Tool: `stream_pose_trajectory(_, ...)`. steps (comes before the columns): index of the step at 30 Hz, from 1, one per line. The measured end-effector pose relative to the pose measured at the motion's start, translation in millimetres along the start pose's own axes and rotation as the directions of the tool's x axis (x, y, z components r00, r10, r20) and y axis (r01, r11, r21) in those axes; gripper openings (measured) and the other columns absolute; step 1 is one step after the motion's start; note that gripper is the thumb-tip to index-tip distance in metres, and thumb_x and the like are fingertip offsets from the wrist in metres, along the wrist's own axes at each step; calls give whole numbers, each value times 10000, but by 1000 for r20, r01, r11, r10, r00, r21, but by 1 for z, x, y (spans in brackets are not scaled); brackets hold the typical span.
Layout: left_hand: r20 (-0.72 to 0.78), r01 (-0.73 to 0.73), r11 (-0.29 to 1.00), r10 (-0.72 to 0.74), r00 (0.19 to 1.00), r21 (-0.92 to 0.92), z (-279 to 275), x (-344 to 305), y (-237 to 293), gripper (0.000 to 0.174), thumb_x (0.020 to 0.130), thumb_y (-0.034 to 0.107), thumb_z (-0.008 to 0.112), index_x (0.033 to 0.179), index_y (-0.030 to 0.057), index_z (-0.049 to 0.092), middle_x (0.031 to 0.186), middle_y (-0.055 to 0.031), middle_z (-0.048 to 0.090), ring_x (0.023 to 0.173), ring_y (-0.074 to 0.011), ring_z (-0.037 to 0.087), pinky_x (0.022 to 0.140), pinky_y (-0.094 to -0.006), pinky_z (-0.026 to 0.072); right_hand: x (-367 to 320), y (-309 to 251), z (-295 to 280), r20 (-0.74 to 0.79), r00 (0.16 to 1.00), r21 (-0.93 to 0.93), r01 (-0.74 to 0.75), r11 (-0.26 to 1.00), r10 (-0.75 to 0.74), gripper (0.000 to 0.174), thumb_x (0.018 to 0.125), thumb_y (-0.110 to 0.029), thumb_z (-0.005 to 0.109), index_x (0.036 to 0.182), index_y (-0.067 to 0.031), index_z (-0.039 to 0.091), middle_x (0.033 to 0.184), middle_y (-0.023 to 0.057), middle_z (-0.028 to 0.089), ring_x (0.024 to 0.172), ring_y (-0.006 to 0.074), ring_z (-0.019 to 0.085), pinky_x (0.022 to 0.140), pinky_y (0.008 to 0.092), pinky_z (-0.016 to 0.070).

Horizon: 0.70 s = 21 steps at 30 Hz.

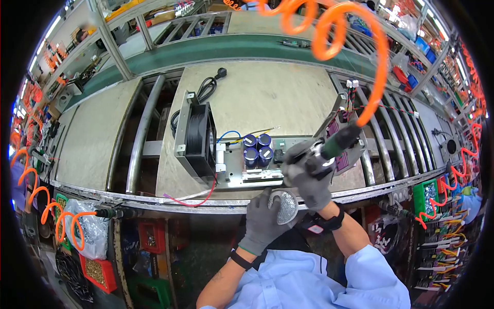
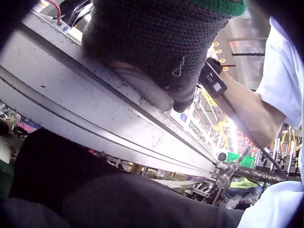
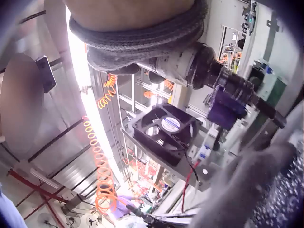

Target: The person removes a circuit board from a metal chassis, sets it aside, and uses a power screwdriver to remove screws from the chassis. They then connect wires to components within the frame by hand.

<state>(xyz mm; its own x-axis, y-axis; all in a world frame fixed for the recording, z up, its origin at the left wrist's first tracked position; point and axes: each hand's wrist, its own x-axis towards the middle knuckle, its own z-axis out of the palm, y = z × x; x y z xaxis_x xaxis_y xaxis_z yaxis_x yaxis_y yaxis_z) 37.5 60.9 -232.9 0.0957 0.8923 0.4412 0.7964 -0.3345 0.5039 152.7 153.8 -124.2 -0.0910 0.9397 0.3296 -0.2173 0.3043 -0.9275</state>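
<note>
In the head view, the gloved right hand (image 1: 309, 183) grips a dark air-powered driver (image 1: 334, 147), which an orange coiled hose feeds from above. My left hand (image 1: 261, 221), also gloved, holds a round dish of small shiny parts (image 1: 286, 210) at the table's front edge, its thumb over the rim. Behind the hands lies a metal chassis (image 1: 234, 176) with a black fan (image 1: 198, 136) and purple-topped capacitors (image 1: 250, 156). The right wrist view shows the driver (image 3: 190, 66) with its shaft pointing toward the chassis; whether its tip touches anything, I cannot tell.
A black power cable (image 1: 208, 87) lies at the board's back left. Metal rollers (image 1: 145, 136) flank the wooden board (image 1: 267, 98) on both sides. The orange hose (image 1: 378, 67) hangs over the right half. Below the front rail are red bins (image 1: 98, 273) and a green one.
</note>
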Motion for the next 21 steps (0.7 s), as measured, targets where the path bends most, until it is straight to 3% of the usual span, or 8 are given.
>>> stream_pose_trajectory(2, 9, 0, 1000, 0, 1000, 1, 2, -2, -3, 742, 642, 531, 863, 1157, 45, 644, 1298, -220, 577, 1049, -390, 551, 900, -509, 479, 22, -7, -6, -18, 996, 43, 93, 995, -92, 275, 844, 43, 619, 1103, -28, 562, 865, 118, 633, 674, 168, 632, 469, 272, 485)
stream_pose_trajectory(4, 8, -6, 1000, 6, 1000, 7, 1, -2, -2, 752, 642, 537, 862, 1163, 40, 645, 1293, -222, 580, 1050, -387, 552, 901, -509, 479, 45, -26, 11, -242, 968, 173, 115, 978, -71, 184, 825, 106, 618, 975, 0, 633, 842, 61, 665, 697, 104, 630, 534, 233, 489)
stream_pose_trajectory(6, 14, 3, 1000, -4, 1000, 21, 2, -1, -1, 765, 642, 545, 861, 1173, 38, 645, 1293, -222, 581, 1055, -382, 553, 902, -508, 478, 77, -5, -4, -229, 969, 106, 117, 987, -91, 181, 819, 124, 615, 945, -4, 635, 821, 56, 660, 655, 103, 624, 511, 229, 480)
stream_pose_trajectory(7, 15, 9, 1000, -10, 1000, 30, 2, -1, 0, 772, 642, 549, 860, 1178, 36, 645, 1293, -223, 582, 1057, -380, 553, 903, -508, 477, 89, 3, -4, -250, 950, 34, 200, 979, -186, 174, 810, 108, 637, 938, -9, 641, 798, 48, 659, 648, 102, 628, 494, 228, 472)
stream_pose_trajectory(10, -2, 15, 999, -15, 1000, 29, 2, -2, 0, 786, 639, 560, 858, 1186, 37, 647, 1291, -216, 583, 1069, -373, 549, 910, -506, 474, 106, 15, 0, -249, 946, -46, 203, 978, -208, 155, 803, 85, 659, 921, -12, 638, 792, 42, 654, 637, 100, 620, 507, 231, 478)
stream_pose_trajectory(15, -10, 7, 999, -7, 1000, 53, -2, 2, 2, 732, 675, 534, 840, 1167, 36, 628, 1284, -188, 570, 1031, -345, 564, 858, -477, 484, 120, 42, -2, -225, 959, -84, 157, 984, -172, 159, 795, 83, 664, 880, -26, 586, 834, 18, 630, 743, 80, 597, 644, 233, 497)
stream_pose_trajectory(21, -12, 41, 998, -40, 999, 55, 5, 0, 3, 819, 636, 566, 860, 1200, 15, 639, 1280, -200, 580, 1044, -360, 548, 899, -482, 480, 122, 35, -1, -211, 971, -84, 96, 992, -111, 178, 786, 89, 650, 866, -41, 559, 809, -5, 595, 685, 65, 558, 601, 224, 456)
